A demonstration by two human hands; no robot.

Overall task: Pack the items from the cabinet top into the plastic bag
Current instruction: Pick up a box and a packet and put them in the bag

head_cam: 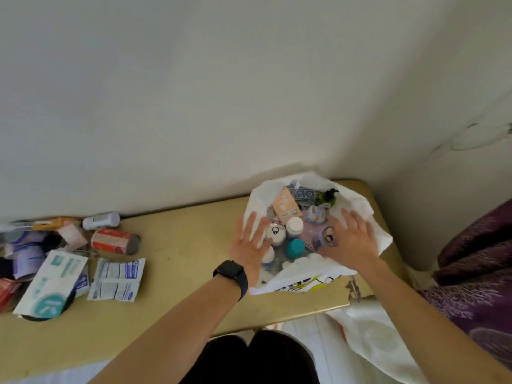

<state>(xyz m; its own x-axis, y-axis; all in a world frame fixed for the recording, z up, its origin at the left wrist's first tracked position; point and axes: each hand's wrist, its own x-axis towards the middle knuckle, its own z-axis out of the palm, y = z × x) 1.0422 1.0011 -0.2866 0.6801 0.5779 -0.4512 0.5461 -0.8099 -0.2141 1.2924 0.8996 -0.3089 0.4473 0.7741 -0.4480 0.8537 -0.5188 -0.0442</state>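
White plastic bag (256,200) sat open at centre right of the frame on the yellowish worktop (188,245), with bottles, jars and a small carton inside it. Both hands were over its mouth with fingers straight and spread, gripping nothing: the left hand (250,242) at the bag's left rim, the right hand (350,239) over its right side. Whether either palm pressed on the contents could not be told.

What was left to pack lay well apart from the bag, at the left of the frame: a can (115,241) on its side with its long axis running left to right, a white bottle (101,219) lying just above it by the wall, a sachet (117,275) flat below it, and a wipes pack (51,286) further left. All lay leftward of the left hand, which was clearly the nearer one, and the can was probably its closest pick.
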